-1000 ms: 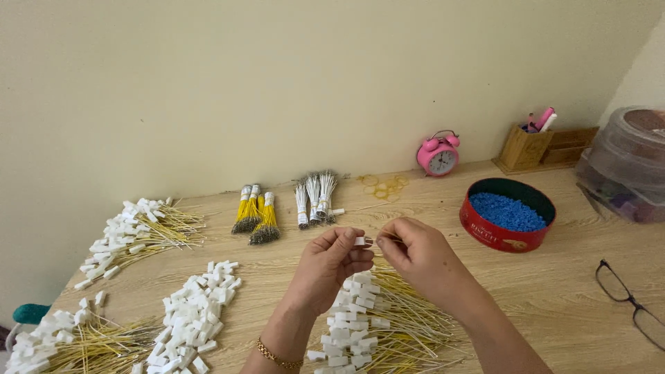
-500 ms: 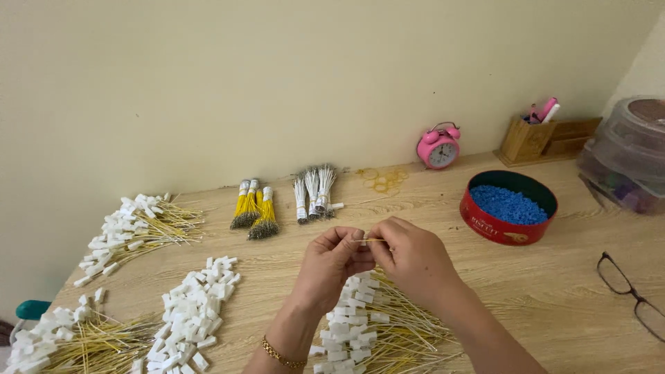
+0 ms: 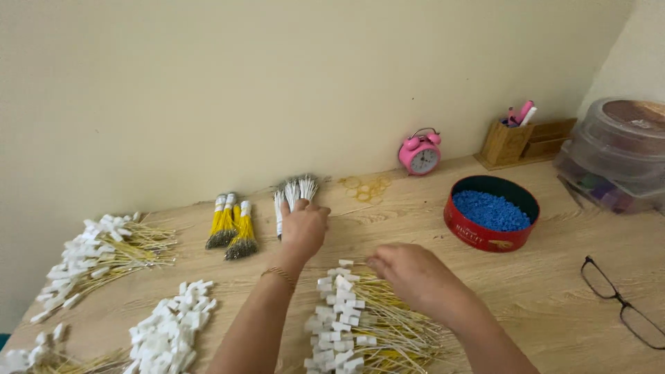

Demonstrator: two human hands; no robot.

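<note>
Wooden surface (image 3: 540,305) fills the lower view, pale grain, backed by a plain cream wall (image 3: 208,83). At the far right, stacked clear plastic tubs (image 3: 616,159) are cut off by the frame edge, contents too murky to name. A red round tin (image 3: 492,221) sits open, full of small blue beads (image 3: 490,210). Behind it a small wooden holder (image 3: 509,142) carries pens. Black glasses (image 3: 627,308) lie at the right, partly out of view.

Now the hands. The left hand (image 3: 303,228) is stretched forward, fingers curled down onto the bundle of white wires (image 3: 294,190) near the wall; from this back view I cannot tell if it has gripped anything. The right hand (image 3: 409,273) hovers palm-down, loosely curled, over the pile of yellow wires with white plugs (image 3: 360,325); its fingertips are hidden, so a hold cannot be confirmed.

Yellow bundles (image 3: 232,228) lie just beside the white wires. More plug-and-wire heaps (image 3: 97,249) spread left, one clipped at the bottom corner. A pink alarm clock (image 3: 420,154) stands by the wall, rubber bands (image 3: 366,187) near it.
</note>
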